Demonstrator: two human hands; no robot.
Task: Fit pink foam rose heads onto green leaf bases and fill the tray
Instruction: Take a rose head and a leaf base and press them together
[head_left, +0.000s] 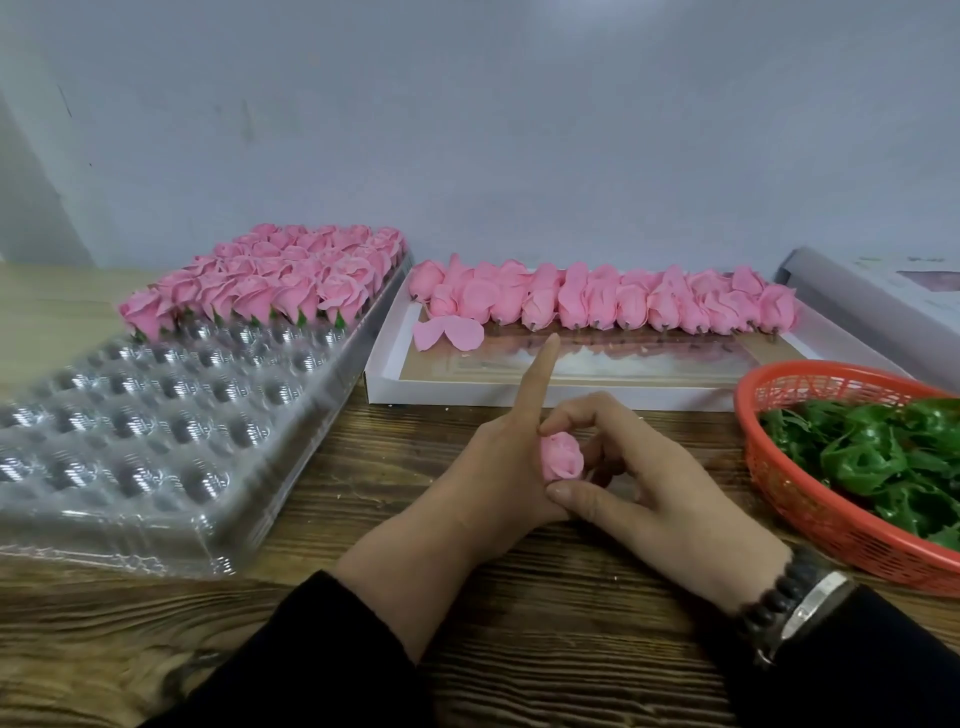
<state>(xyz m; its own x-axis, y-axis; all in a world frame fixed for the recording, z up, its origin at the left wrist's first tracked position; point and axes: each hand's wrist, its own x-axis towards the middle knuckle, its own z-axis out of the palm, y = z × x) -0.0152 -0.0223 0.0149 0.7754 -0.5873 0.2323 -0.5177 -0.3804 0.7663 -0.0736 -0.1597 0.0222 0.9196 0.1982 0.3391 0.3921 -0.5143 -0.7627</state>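
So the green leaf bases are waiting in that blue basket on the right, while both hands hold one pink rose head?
Not quite: the basket is red-orange, not blue, as the head view shows. The green leaf bases do lie in it, on the right, and the left hand and right hand hold one pink rose head.

Pink rose head (561, 456) showing between the hands, matte and plain. Finished roses (270, 283) in the clear tray (156, 447) showing the same pink with green bits at their bases; the tray's empty cups glinting silvery grey with ribbed lines. Row of pink rose heads (613, 301) sitting in a white box (519, 396) with a brownish insert, its surface pattern too blurred to tell. Orange-red mesh basket (810, 499) holding glossy dark green leaf bases (872, 457). Table (467, 597) showing brown wood grain with dark streaks. Sleeves (322, 660) black. Wall (467, 130) pale grey-blue. Watch (800, 603) showing silver with dark beads.
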